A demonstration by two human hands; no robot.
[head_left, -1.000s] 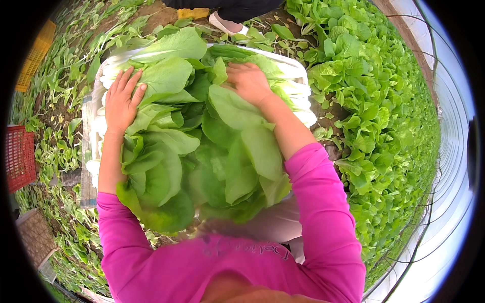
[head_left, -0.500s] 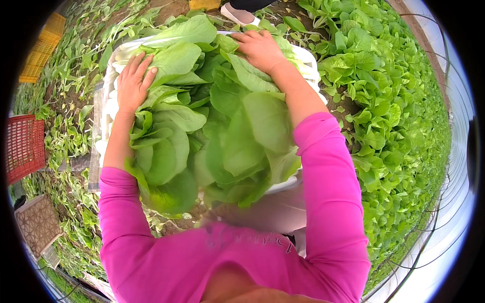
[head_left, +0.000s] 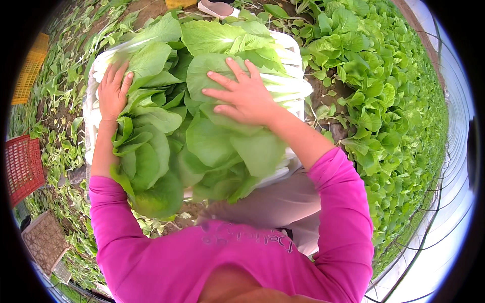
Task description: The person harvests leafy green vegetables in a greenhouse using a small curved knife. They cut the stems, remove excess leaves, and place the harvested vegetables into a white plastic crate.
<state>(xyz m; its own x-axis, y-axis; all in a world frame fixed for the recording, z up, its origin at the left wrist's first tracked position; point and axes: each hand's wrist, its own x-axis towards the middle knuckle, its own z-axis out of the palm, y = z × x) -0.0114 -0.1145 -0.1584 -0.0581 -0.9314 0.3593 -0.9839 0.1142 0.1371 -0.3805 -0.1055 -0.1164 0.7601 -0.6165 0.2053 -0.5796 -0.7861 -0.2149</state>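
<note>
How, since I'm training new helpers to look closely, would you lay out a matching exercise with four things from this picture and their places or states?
Things:
1. left hand
2. right hand
3. red crate
4. shoe

Places or states:
A. at the picture's top edge
B. on the greens, fingers spread and pointing mostly left
C. at the picture's left edge, below a yellow crate
D. at the left side of the greens, fingers pointing up the picture

Pairs: 1-D, 2-B, 3-C, 4-A
</note>
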